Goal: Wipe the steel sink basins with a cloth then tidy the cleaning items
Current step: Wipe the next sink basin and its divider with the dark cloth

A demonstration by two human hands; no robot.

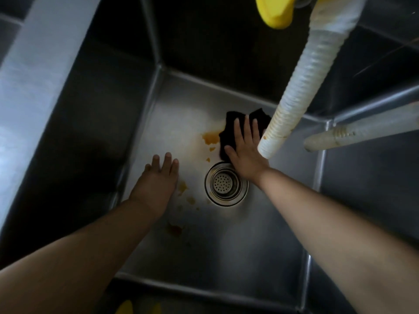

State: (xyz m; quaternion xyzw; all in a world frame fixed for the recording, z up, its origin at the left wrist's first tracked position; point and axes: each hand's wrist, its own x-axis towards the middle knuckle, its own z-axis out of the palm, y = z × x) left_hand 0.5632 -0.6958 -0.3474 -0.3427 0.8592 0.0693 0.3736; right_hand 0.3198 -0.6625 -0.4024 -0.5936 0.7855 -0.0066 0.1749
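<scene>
Both my forearms reach down from the near rim into the deep steel sink basin (pixel 260 257). My right hand (pixel 246 152) is flat on the dark cloth (pixel 231 123), fingers straight and slightly spread, pressing it onto the basin floor; the palm sits on the cloth's near part and the fingertips point toward the far wall. That cloth lies just beyond the round drain strainer (pixel 226 183), toward the far right part of the floor, and its near edge almost meets the strainer's rim.

My left hand (pixel 158 180) is open too, fingers straight and together, laid on the bare floor near the left wall, holding nothing.

Orange-brown stains (pixel 210 138) spread just left of the cloth, touching its edge, with small flecks trailing down toward the strainer. More orange spots (pixel 184 189) sit between my left hand and the strainer, and a darker reddish smear (pixel 174 230) shows beside my left forearm.

Over the right side, a white ribbed hose (pixel 301 87) hangs down at a slant, its open end in front of my right hand's outer fingers. Another pale tube end (pixel 326 139) pokes in from the right edge. At the top edge, something yellow (pixel 275 12) hangs above the far wall.
</scene>
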